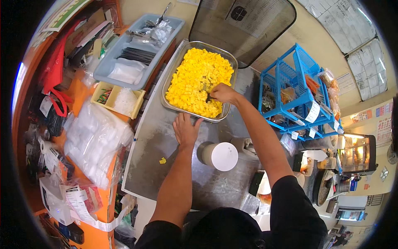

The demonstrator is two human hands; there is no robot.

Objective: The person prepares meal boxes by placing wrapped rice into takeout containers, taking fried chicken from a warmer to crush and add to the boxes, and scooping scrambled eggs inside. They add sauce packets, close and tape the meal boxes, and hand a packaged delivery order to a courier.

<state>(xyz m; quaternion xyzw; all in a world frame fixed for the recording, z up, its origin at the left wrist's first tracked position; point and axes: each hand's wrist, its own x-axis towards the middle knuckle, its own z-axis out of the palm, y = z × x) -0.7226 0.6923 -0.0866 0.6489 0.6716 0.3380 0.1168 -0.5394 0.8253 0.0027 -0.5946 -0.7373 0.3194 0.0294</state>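
Note:
A metal mesh-sided tray [233, 59] stands at the far end of the steel worktop [146, 174], filled with lumpy yellow food [192, 73] like scrambled egg. Over its right part, my right hand [223, 92] is curled around a dark utensil [209, 97], mostly hidden by fingers and food. Grey bottom shows through a gap in the food nearby. My left hand [186, 128] rests with spread fingers against the tray's near edge, holding nothing. Closer to me is a white-lidded round container [220, 156]. One yellow scrap [162, 160] lies to the left.
Left of the worktop are a blue-grey cutlery bin [101, 70], a cream divided box [136, 104] and a plastic bag of white items [96, 140]. Blue plastic baskets [281, 107] holding packets stand at right. A dark mesh screen [214, 34] leans on the wall.

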